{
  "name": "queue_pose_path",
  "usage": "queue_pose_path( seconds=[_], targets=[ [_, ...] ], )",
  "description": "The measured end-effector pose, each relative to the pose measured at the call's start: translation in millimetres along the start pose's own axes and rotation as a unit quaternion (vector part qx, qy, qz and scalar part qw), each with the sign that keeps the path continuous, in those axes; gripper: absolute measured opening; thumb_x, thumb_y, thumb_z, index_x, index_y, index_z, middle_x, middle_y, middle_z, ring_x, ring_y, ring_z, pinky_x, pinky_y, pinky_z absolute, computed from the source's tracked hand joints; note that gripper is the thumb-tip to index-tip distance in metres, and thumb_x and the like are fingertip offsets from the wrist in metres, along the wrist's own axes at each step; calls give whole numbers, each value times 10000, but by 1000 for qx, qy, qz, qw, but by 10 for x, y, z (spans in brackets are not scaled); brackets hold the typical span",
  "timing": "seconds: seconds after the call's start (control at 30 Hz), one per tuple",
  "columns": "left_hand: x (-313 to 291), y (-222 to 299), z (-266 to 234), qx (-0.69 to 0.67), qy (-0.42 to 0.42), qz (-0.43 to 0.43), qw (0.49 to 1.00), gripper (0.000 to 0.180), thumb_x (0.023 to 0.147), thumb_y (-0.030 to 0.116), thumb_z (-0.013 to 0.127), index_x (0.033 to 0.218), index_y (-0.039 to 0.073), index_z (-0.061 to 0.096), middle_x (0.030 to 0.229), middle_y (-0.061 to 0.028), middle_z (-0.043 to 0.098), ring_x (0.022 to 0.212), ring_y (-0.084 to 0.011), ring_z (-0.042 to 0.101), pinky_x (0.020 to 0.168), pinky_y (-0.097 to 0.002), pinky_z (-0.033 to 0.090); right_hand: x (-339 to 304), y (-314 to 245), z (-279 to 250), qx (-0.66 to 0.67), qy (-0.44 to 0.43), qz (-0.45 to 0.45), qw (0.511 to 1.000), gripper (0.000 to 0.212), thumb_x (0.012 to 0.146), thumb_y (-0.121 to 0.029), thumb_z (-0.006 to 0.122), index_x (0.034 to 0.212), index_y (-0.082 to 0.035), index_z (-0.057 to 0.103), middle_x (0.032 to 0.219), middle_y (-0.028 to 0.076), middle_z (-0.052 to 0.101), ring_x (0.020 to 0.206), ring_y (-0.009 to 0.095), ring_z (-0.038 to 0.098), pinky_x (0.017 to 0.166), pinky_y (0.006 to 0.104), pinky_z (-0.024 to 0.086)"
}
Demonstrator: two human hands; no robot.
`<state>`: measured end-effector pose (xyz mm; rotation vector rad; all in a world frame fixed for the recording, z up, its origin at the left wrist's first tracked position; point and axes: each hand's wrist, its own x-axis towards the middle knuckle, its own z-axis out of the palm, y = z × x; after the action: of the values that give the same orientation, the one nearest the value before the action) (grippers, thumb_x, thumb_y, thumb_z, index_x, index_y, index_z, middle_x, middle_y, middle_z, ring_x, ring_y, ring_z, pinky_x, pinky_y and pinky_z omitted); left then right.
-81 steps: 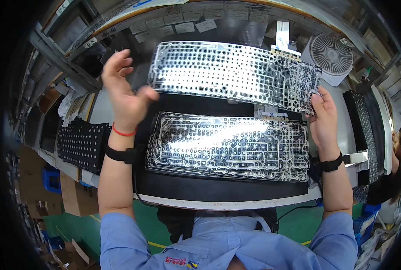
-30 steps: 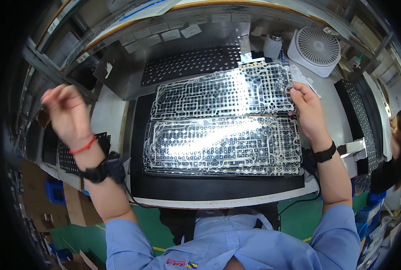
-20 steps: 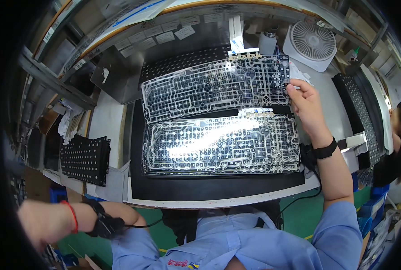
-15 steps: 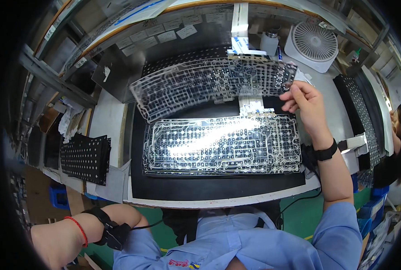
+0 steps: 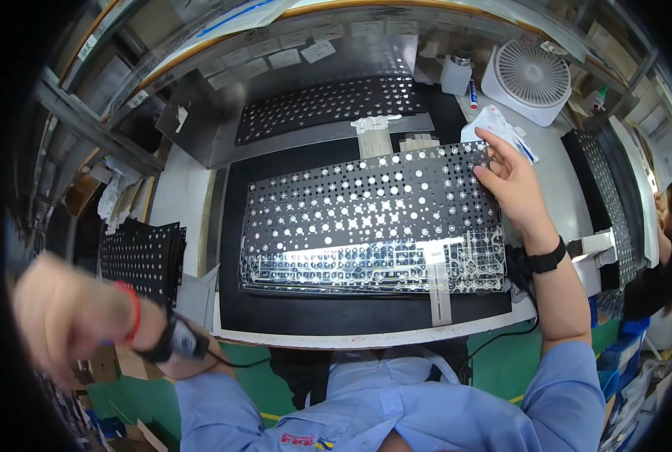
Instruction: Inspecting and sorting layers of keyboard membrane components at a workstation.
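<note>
My right hand (image 5: 515,188) pinches the upper right corner of a black keyboard sheet (image 5: 328,200) dotted with rows of silver-white spots. The sheet lies tilted over a stack of clear keyboard circuit films (image 5: 306,273), whose front part shows below it, shiny with glare. A pale flat ribbon tail (image 5: 441,294) reaches down across the films onto the black mat (image 5: 321,315). Off at the lower left, my left hand (image 5: 65,316) is away from the bench work and smeared by motion. Its fingers cannot be made out.
Behind stands a metal rack holding a black dotted sheet (image 5: 321,105). Stacks of dotted sheets lie at left (image 5: 136,260) and right (image 5: 600,200). A white fan (image 5: 530,79), a bottle (image 5: 456,74) and a marker (image 5: 473,95) stand at back right. Another person (image 5: 664,248) sits far right.
The clear film face held up in my right hand has given way to a black dotted face lying lower, over the stack. My left hand has moved up and is blurred.
</note>
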<state>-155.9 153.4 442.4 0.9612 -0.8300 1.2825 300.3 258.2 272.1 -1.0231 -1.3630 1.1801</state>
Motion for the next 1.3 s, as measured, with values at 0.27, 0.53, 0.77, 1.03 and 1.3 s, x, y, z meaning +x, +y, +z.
queue_pose_path(
  seconds=[0.27,0.53,0.77,1.03,1.3],
  targets=[
    [-638,46,-2268,583,370,-284,665,401,1020,399,418,1109,53,598,925,-15,636,834,-117,581,770,-276,455,32,-21,-16,25,26,-76,996,445,873,97,548,1299,13,450,1123,82,581,991,120,592,881,247,472],
    [-1042,-239,-2487,492,327,-485,645,398,1029,354,409,1161,24,589,1053,-42,670,926,-117,633,884,-283,485,35,37,-49,38,58,-51,996,461,878,73,566,1313,16,422,1123,90,582,1002,128,593,888,261,475],
    [-1050,-196,-2489,469,351,-442,680,241,1008,305,489,884,114,568,664,63,504,582,-48,461,574,-219,411,15,45,-39,44,67,-45,996,484,896,19,582,1346,4,403,1110,65,577,963,116,594,846,240,478],
    [-1077,-40,-2600,478,503,-300,655,224,1006,317,492,1013,98,538,959,-73,654,738,-117,603,636,-216,451,3,-2,-60,-45,35,35,998,510,877,-136,675,1332,-30,470,1098,30,570,942,108,564,793,229,463],
    [-1089,-25,-2604,474,489,-326,656,354,1010,304,477,1227,27,516,1152,-127,632,881,-142,611,723,-228,479,-51,-39,-69,-330,-138,49,932,402,758,-193,793,1071,-13,617,995,67,617,927,122,550,816,279,448]
  ],
)
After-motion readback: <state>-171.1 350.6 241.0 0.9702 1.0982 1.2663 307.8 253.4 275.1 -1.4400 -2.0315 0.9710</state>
